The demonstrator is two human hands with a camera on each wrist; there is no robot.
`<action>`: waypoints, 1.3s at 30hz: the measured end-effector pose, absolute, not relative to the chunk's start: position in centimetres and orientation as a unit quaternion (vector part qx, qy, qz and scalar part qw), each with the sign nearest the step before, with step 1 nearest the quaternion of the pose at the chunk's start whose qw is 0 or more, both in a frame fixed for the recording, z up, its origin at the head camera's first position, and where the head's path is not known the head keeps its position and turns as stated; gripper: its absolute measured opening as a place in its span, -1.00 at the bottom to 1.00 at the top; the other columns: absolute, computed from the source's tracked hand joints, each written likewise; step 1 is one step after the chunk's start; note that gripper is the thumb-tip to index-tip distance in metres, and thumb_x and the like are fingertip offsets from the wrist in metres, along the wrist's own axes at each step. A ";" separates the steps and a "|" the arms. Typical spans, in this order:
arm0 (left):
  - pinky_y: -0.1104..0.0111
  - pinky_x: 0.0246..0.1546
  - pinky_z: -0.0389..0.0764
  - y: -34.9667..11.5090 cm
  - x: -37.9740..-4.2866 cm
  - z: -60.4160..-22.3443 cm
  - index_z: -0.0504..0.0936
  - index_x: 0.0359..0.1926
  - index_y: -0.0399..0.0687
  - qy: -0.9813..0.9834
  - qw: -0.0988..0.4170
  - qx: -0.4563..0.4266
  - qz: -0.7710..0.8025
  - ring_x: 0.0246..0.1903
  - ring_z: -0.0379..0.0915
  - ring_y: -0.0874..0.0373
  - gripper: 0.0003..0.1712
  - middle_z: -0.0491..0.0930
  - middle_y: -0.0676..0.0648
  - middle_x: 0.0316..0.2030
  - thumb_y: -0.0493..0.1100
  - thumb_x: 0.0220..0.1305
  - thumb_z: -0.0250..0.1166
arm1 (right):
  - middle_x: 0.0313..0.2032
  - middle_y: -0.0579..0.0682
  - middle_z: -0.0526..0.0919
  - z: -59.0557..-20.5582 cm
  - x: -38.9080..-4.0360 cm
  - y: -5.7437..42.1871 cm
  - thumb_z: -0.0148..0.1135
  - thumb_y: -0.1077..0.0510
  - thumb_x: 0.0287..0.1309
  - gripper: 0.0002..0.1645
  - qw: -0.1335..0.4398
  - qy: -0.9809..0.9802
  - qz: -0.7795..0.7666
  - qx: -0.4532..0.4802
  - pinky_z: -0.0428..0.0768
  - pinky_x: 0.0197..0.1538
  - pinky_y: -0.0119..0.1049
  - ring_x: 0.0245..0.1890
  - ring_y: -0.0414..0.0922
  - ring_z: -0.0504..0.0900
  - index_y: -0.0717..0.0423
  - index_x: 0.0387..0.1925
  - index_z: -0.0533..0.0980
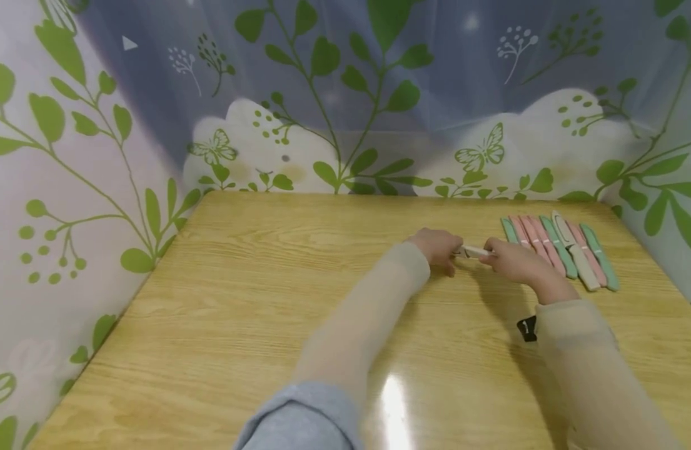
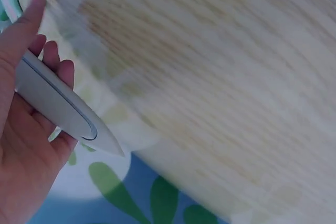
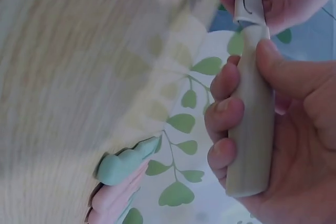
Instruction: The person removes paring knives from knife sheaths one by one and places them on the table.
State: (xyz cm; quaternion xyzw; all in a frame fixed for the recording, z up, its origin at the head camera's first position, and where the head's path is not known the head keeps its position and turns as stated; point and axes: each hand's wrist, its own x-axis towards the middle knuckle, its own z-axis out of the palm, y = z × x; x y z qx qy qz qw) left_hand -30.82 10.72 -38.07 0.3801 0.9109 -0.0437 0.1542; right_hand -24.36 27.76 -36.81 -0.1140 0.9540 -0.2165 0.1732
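Between both hands, over the right part of the table, is a cream paring knife [image 1: 474, 252] with a blade cover. My right hand [image 1: 514, 261] grips its handle [image 3: 249, 129], fingers wrapped round one side and thumb along the other. My left hand [image 1: 435, 245] holds the cream blade cover [image 2: 63, 100], which lies across its palm and fingers with the pointed end sticking out. In the right wrist view the cover sits right at the top of the handle. The blade itself is hidden.
Right of my hands lies a row of several green and pink covered knives [image 1: 536, 240], with another cream knife [image 1: 581, 262] among them. Patterned curtains [image 1: 373, 144] border the wooden table [image 1: 255, 281] at the back and sides. A black object [image 1: 528, 328] shows at my right cuff.
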 end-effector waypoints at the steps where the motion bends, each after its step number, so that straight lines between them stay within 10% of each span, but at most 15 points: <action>1: 0.44 -0.23 0.41 10.5 -30.8 -38.0 0.42 -0.12 0.12 0.910 0.154 0.384 -0.034 -0.32 0.34 0.31 -0.63 0.46 0.17 -0.28 0.21 0.27 0.24 | -0.39 0.16 0.48 -36.7 -24.4 27.8 -0.12 0.12 0.49 -0.62 0.174 0.953 -0.222 -0.114 0.29 -0.48 -0.27 -0.59 -0.13 0.25 0.40 0.06 0.31; 15: 0.45 -0.43 0.24 2.2 -29.8 -35.8 0.48 -0.32 0.02 0.899 0.149 0.399 0.107 -0.53 0.18 0.24 -0.61 0.37 0.08 -0.50 0.21 0.41 0.06 | -0.50 0.00 0.42 -34.0 -23.9 23.6 -0.08 -0.05 0.47 -0.70 0.176 0.925 -0.289 -0.173 0.25 -0.51 -0.29 -0.62 -0.14 0.20 0.08 -0.21 0.41; 39: 0.46 -0.49 0.26 -4.0 -24.3 -36.4 0.47 -0.32 0.03 0.905 0.127 0.363 0.180 -0.58 0.17 0.29 -0.64 0.36 0.10 -0.53 0.17 0.44 0.03 | -0.52 -0.01 0.43 -33.4 -22.0 19.9 -0.01 0.01 0.45 -0.75 0.190 0.915 -0.263 -0.241 0.30 -0.50 -0.30 -0.64 -0.18 0.20 0.03 -0.04 0.51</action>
